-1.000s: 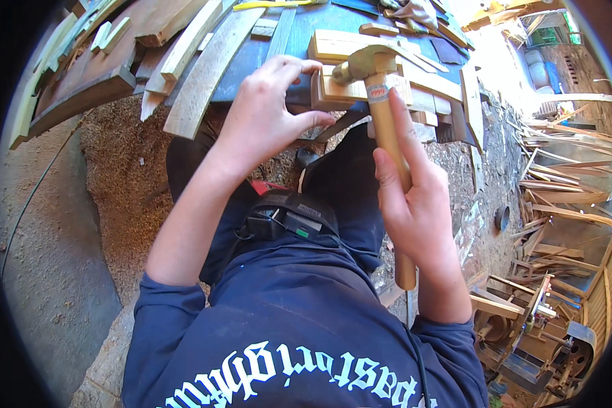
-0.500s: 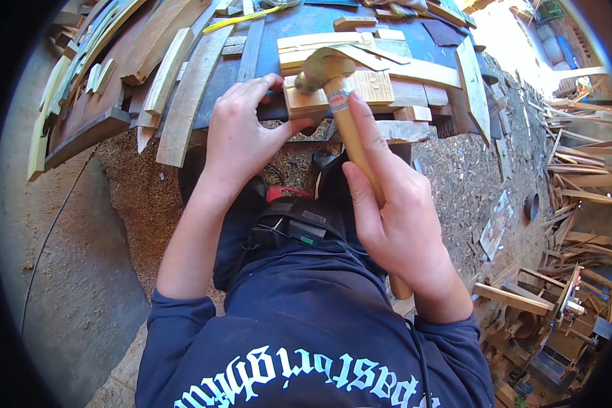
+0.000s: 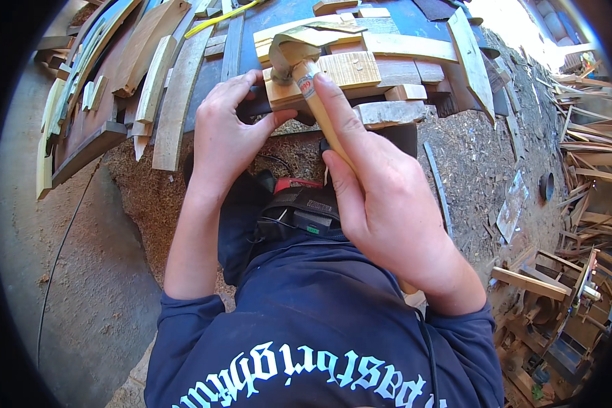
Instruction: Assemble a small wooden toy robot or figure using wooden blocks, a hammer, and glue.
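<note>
Beside the left hand's [image 3: 223, 130] spread fingers, the block [image 3: 350, 71] was seemingly being hammered; the right hand's [image 3: 387, 182] clasped hammer [image 3: 310, 91] needed aiming.

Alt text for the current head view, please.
A person's right hand grips a hammer, its head over the left end of a wood block; the left hand curves about that end, contact unclear. Planks lie across a blue bench.

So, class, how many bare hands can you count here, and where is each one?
2. The left hand is curved around the left end of a pale wooden block; the right hand grips a hammer. No other hand shows.
</note>
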Tool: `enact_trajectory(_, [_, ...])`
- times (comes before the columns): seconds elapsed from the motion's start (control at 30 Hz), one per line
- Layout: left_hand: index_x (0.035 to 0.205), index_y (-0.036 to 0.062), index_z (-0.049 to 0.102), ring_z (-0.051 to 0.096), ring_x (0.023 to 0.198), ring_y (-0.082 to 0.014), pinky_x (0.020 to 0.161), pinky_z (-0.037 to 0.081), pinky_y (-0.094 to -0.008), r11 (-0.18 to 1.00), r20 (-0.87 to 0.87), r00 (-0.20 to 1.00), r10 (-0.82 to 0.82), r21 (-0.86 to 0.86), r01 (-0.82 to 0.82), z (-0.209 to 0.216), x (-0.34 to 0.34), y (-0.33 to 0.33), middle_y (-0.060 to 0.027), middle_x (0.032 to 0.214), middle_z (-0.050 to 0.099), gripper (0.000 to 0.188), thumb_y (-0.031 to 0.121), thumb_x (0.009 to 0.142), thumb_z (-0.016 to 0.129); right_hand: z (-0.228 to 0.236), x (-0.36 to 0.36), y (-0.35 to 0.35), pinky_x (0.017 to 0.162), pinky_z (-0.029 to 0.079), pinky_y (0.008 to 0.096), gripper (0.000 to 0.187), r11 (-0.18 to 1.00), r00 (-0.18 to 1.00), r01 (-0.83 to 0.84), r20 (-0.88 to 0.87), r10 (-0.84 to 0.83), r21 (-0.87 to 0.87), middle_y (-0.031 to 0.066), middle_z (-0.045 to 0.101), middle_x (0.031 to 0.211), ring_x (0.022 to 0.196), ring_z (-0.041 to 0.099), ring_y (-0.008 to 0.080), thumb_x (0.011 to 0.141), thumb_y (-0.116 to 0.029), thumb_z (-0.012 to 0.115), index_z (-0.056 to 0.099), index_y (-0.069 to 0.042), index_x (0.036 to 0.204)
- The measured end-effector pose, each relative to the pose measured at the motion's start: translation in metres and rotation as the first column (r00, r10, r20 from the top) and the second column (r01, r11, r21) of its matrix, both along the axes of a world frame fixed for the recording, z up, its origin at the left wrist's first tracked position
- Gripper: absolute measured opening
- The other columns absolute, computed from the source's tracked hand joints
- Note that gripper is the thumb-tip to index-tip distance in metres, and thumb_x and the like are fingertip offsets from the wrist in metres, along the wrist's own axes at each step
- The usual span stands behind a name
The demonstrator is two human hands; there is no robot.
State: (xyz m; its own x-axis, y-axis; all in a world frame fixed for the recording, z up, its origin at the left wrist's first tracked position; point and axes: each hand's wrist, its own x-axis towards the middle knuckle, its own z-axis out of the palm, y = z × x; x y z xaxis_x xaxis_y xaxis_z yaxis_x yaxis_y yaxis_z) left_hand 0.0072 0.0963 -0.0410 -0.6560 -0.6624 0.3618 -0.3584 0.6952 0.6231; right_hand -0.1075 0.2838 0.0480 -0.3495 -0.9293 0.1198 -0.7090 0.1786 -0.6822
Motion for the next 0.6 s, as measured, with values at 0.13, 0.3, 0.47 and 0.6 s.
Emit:
enact_trajectory(0.13, [0.118, -0.0049, 0.071, 0.071, 0.1, -0.0317, 0.092, 0.057, -0.04, 1.0, -0.023, 1.0, -0.007, -0.021, 0.006, -0.004, 0.001, -0.003, -0.0203, 0.114, 0.073, 0.069, 0.039, 0.069, 0.092, 0.008, 0.0, 0.0, 0.083, 0.055, 0.04, 0.065, 0.994, 0.994, 0.006, -0.104, -0.018, -0.111, 0.0284, 0.069, 0.11, 0.09, 0.071, 0.0392, 0.094, 0.006, 0.058, 0.043, -0.006, 0.156])
enact_trajectory(0.3, [0.123, -0.0028, 0.07, 0.072, 0.101, -0.029, 0.091, 0.056, -0.0376, 0.994, -0.027, 0.999, -0.025, -0.103, 0.022, -0.01, 0.001, -0.006, -0.0196, 0.116, 0.073, 0.07, 0.035, 0.07, 0.093, 0.005, 0.002, -0.004, 0.08, 0.055, 0.0382, 0.061, 0.909, 0.994, -0.01, -0.103, -0.036, -0.416, 0.0269, 0.07, 0.11, 0.084, 0.073, 0.035, 0.097, 0.002, 0.057, 0.043, -0.007, 0.156])
enact_trajectory(0.47, [0.123, -0.0023, 0.07, 0.071, 0.104, -0.0311, 0.094, 0.056, -0.0385, 0.995, -0.055, 0.998, -0.026, -0.102, 0.02, -0.015, -0.001, -0.007, -0.0211, 0.117, 0.072, 0.071, 0.04, 0.071, 0.092, 0.003, -0.003, -0.005, 0.065, 0.05, 0.0339, 0.058, 0.993, 0.981, -0.025, -0.194, 0.003, -0.114, 0.0206, 0.07, 0.088, 0.067, 0.063, 0.0174, 0.099, -0.004, 0.058, 0.044, -0.01, 0.156])
enact_trajectory(0.6, [0.123, -0.0027, 0.07, 0.069, 0.109, -0.0341, 0.098, 0.054, -0.0403, 0.997, -0.056, 0.998, -0.043, -0.059, 0.039, -0.014, 0.002, -0.011, -0.0218, 0.118, 0.071, 0.07, 0.044, 0.073, 0.089, 0.038, 0.008, 0.002, 0.048, 0.04, 0.0227, 0.052, 0.962, 0.982, 0.178, -0.02, -0.186, -0.207, 0.006, 0.065, 0.079, 0.054, 0.054, 0.0073, 0.106, -0.017, 0.058, 0.045, -0.011, 0.155])
